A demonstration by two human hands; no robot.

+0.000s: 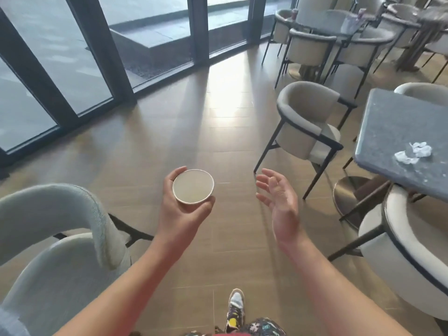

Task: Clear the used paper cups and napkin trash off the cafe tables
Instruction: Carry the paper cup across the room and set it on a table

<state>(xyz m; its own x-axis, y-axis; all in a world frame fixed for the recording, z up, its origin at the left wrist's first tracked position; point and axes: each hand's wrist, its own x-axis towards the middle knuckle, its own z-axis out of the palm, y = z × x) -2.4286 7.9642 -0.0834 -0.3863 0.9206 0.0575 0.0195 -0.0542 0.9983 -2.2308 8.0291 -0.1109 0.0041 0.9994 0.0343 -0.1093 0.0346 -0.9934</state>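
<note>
My left hand [177, 209] grips a white paper cup [193, 186] from below and around its side, its open mouth facing up over the wooden floor. My right hand [278, 192] hovers beside it with relaxed, spread fingers and holds nothing. Crumpled white napkins [414, 152] lie on the dark grey table [392, 132] at the right, about an arm's length beyond my right hand. On a farther table [322, 20] at the back right stand a cup [294, 13] and what looks like crumpled trash [350, 21].
Beige curved chairs surround the tables: one [308, 127] left of the grey table, one [407, 241] at the near right, one [60, 238] at the near left. Dark-framed glass doors [101, 52] line the back left. Open wooden floor [194, 127] lies ahead.
</note>
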